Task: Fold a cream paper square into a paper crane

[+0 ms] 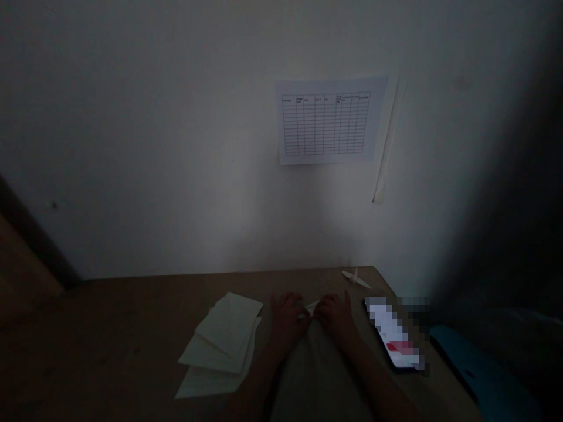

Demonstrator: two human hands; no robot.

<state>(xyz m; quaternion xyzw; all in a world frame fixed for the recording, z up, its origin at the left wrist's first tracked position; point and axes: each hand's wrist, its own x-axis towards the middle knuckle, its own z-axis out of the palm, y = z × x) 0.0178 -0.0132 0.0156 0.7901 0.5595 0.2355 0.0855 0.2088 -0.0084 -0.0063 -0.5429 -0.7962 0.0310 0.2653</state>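
A small piece of folded white paper [312, 307] is held between my two hands over the table. My left hand [288, 316] has its fingers closed on the paper's left side. From the other side my right hand [333, 315] pinches it, the fingertips of both hands nearly meeting. Much of the paper is hidden behind the fingers, and the light is dim. Left of my left hand lies a loose pile of white paper sheets [224, 340]. A small folded paper shape [356, 278] with pointed ends rests near the table's back right corner.
A phone [391, 337] with its screen lit lies at the table's right side. Beyond the right edge is a blue object [484, 369]. The brown table [109, 346] meets a wall, where a printed chart [328, 120] hangs.
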